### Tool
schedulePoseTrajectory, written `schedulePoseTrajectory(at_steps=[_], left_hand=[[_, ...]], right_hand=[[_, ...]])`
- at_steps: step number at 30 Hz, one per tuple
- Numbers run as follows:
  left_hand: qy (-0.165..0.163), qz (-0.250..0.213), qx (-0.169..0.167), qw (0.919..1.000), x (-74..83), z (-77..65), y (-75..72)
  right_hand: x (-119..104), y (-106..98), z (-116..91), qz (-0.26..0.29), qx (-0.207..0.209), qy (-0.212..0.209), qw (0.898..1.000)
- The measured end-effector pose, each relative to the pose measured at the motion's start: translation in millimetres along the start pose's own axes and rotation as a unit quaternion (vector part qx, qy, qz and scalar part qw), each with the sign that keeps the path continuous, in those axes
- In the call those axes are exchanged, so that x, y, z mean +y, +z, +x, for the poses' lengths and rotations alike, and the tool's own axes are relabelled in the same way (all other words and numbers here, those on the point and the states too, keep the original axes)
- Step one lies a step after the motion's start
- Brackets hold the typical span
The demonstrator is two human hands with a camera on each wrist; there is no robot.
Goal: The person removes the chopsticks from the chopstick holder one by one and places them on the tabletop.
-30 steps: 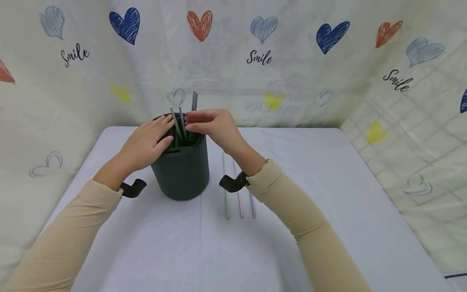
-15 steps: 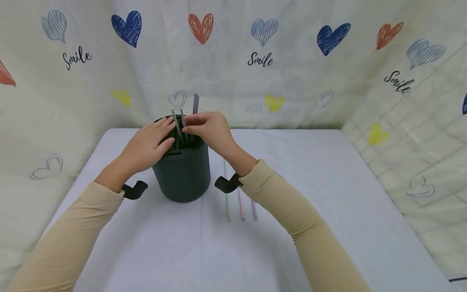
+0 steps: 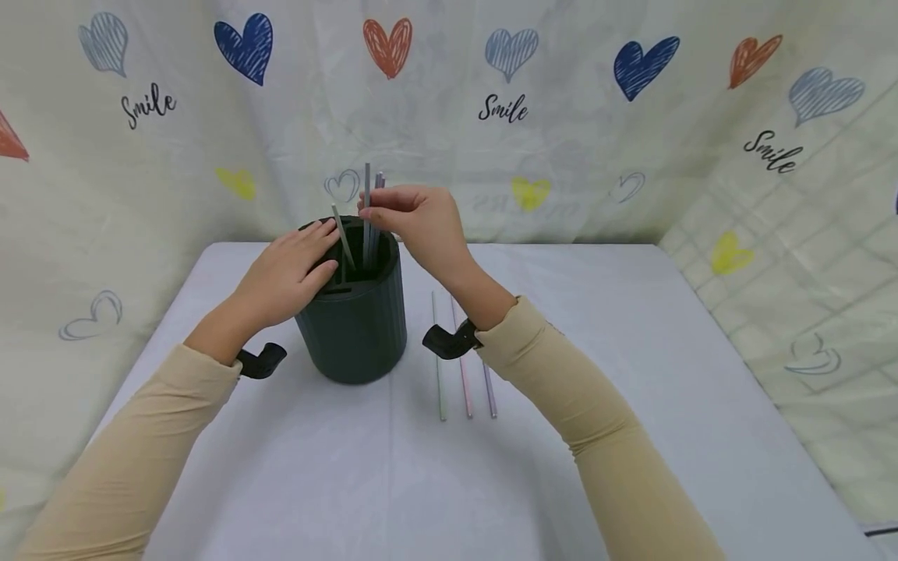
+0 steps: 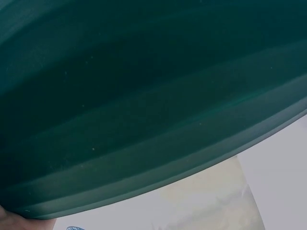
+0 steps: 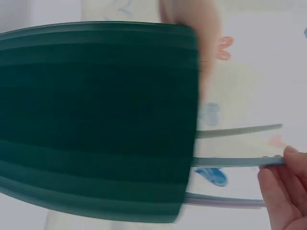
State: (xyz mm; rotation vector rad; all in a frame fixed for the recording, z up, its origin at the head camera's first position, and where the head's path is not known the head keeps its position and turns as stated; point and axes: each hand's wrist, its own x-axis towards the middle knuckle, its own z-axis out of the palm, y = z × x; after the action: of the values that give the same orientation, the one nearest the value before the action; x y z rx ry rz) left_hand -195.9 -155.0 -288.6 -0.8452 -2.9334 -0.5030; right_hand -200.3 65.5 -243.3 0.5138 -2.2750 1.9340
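- The right hand (image 3: 428, 230) pinches an upright blue-grey stick (image 3: 367, 185) in its fingers, lower end inside the dark green holder (image 3: 356, 335).
- The left hand (image 3: 277, 276) rests over the holder's left rim, fingers extended.
- A pale stick (image 3: 344, 236) leans inside the holder.
- Right of the holder, a green stick (image 3: 441, 393), pink stick (image 3: 466, 392) and purple stick (image 3: 489, 393) lie on the counter (image 3: 337, 467).

The white surface (image 3: 631, 351) carries an upright, ribbed dark green divided holder (image 3: 354, 339); to its right lie a green stick (image 3: 440, 389), a pink stick (image 3: 466, 389) and a purple stick (image 3: 489, 393).
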Motion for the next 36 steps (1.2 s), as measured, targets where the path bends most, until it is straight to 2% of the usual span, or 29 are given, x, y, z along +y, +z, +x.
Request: schedulePoseTrajectory(at_steps=[5,9,12,15,17,19,22,26,30,36], left_hand=[[0.001,0.000,0.000,1.0000,-0.5,0.4,-0.3],[0.004,0.003,-0.002,1.0000,-1.5,0.9,0.7],[0.004,0.004,-0.003,1.0000,-1.9,0.5,1.5],[0.003,0.005,-0.006,1.0000,-1.5,-0.3,1.3],[0.002,0.005,-0.007,1.0000,-1.0,-0.7,0.6],[0.001,0.004,-0.007,1.0000,-0.2,-0.7,-0.3],[0.001,0.004,-0.007,1.0000,0.4,-0.3,-1.2],[0.002,0.005,-0.009,0.9999,-0.3,-0.2,-0.7],[0.004,0.010,-0.010,0.9999,-1.8,0.2,-0.7],[0.007,0.008,-0.010,0.9999,-2.3,1.1,-1.4]], right_hand=[[-15.2,-10.0,-6.2,0.052,0.027,-0.064,0.996],[-28.2,-19.8,-14.0,0.102,0.055,-0.116,0.986],[-39.0,-28.2,-20.1,0.146,0.082,-0.165,0.972],[-50.8,-38.4,-28.1,0.174,0.117,-0.220,0.953],[-58.8,-47.2,-33.8,0.193,0.145,-0.246,0.939],[-64.8,-58.1,-39.2,0.196,0.170,-0.259,0.930],[-68.0,-76.9,-44.7,0.216,0.200,-0.228,0.928],[-55.8,-101.8,-46.4,0.230,0.209,-0.178,0.934],[-31.9,-120.3,-45.0,0.199,0.208,-0.136,0.948],[9.6,-141.3,-41.0,0.169,0.183,-0.015,0.968]])
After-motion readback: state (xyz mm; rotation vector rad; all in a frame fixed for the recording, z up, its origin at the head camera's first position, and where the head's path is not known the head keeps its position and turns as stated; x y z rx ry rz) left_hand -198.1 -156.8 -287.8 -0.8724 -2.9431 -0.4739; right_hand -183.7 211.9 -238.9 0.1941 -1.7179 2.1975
